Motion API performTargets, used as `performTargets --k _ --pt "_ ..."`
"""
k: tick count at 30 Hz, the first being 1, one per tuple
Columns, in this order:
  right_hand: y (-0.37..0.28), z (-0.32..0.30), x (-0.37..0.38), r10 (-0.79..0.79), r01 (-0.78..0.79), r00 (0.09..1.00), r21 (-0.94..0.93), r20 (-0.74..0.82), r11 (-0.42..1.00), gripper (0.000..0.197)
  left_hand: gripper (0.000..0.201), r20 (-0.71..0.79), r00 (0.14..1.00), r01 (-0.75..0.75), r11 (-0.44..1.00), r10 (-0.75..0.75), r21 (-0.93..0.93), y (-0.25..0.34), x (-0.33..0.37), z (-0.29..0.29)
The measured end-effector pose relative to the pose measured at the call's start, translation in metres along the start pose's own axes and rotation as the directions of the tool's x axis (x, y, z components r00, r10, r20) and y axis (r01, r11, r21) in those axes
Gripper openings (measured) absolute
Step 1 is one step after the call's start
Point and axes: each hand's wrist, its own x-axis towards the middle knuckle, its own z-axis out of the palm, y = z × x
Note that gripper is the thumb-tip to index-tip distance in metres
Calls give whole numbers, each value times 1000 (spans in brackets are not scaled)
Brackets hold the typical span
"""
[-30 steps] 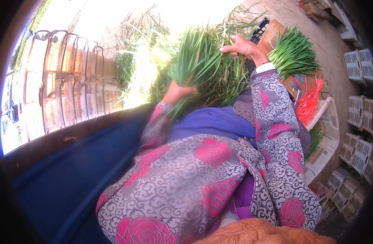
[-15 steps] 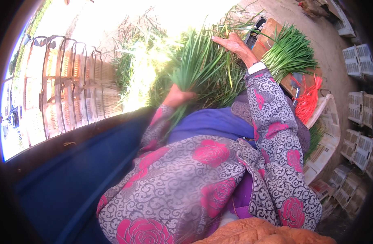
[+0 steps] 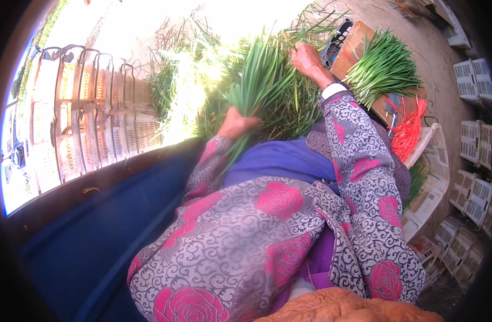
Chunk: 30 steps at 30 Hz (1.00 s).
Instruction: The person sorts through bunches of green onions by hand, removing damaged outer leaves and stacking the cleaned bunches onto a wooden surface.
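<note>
My left hand is closed around a bunch of garlic chives, whose long flat leaves fan out upward and away from me. Some stalk ends stick out below the fist toward my lap. Farther out and to the right, my right hand has its fingers curled together at the edge of the loose leaves. What lies in its fingertips, if anything, is too hidden to make out. Close by on the right, a neat bundle of chives with pale ends rests on a wooden board.
A heap of loose leaves lies before me. Red ties hang off the board, above a white plastic crate. Stacked crates stand at left, beside a dark blue surface. Several white crates line the far right.
My right hand's outstretched fingers have curled in, and the hand has shifted slightly. The left hand keeps its hold on the chives, with the leaves hardly moved.
</note>
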Motion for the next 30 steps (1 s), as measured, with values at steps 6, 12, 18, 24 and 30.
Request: performTargets --k 6,12,18,24,30 --pt "57 -52 39 465 -129 879 991 104 22 17 49 62 998 12 999 -14 33 -8 5 -4" --pt "97 -123 51 101 44 995 814 18 -579 16 50 110 993 -58 992 46 108 -18 10 -9" --pt "26 -105 -2 172 -281 956 911 238 303 22 45 38 998 -44 999 43 14 -17 17 -5" --pt "103 19 -50 140 -287 576 39 805 957 47 46 22 998 -59 998 58 34 34 30 -15" --pt "-29 -72 -59 -65 -383 618 372 783 846 74 46 -115 978 -123 930 172 346 97 26 -11"
